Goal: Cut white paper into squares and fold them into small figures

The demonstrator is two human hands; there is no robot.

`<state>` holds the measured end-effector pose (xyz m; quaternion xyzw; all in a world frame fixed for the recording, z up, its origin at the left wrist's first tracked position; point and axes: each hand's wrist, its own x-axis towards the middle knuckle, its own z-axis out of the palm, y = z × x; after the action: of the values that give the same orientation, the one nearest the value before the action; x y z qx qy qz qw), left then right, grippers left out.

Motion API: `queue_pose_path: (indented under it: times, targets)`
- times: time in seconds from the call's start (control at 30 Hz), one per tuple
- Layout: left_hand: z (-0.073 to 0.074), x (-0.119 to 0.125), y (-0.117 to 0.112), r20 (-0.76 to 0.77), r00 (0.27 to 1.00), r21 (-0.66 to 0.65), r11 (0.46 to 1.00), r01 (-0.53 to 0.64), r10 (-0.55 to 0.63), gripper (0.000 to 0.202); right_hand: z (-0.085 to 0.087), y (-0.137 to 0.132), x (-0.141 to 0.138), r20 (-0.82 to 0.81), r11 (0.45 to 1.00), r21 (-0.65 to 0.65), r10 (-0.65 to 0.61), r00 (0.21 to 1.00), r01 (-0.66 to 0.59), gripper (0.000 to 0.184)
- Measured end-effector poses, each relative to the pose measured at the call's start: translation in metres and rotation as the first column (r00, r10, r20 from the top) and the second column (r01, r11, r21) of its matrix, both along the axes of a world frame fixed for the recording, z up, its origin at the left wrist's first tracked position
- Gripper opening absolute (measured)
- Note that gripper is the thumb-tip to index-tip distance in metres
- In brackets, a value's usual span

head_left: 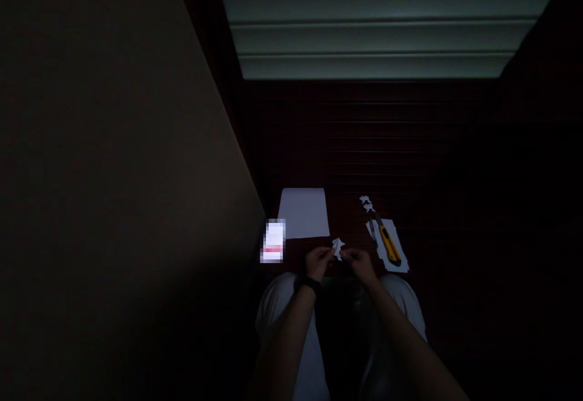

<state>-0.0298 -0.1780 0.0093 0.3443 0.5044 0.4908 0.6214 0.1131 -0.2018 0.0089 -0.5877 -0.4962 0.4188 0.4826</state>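
Left hand [320, 259] and right hand [359, 262] pinch a small folded white paper [337, 246] between nearly closed fingers at the near edge of the dark bench [347, 220], its shaping apparently incomplete. Off to the right, a yellow cutter [388, 244] rests on stacked paper [398, 238], seemingly unworked, with two small paper shapes [368, 208], likely finished, behind it; to the left, a large sheet [304, 212] lies flat.

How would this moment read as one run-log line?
left hand: holding folded paper | right hand: at its right edge | yellow cutter: resting on paper stack | white sheet: beyond left hand
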Motion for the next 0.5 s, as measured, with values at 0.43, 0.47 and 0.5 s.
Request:
queue_pose_path:
  times: [0.43,0.47,0.5]
  targets:
    - [-0.003,0.0001,0.0005,0.035,0.999,-0.036,0.999,-0.013,0.015,0.032,-0.0013,-0.0018,0.0002,0.132,0.997,-0.008,0.077,0.988,-0.076,0.018]
    - [-0.0034,0.0008,0.0005,0.03,0.999,-0.036,0.999,-0.012,0.013,0.032,-0.002,-0.0018,-0.0003,0.151,0.998,-0.002,0.063,0.987,-0.064,0.016]
    - [-0.0037,0.0015,0.0004,0.024,1.0,-0.035,0.999,-0.011,0.011,0.031,-0.0026,-0.0019,-0.0009,0.169,0.999,0.005,0.048,0.985,-0.049,0.015]
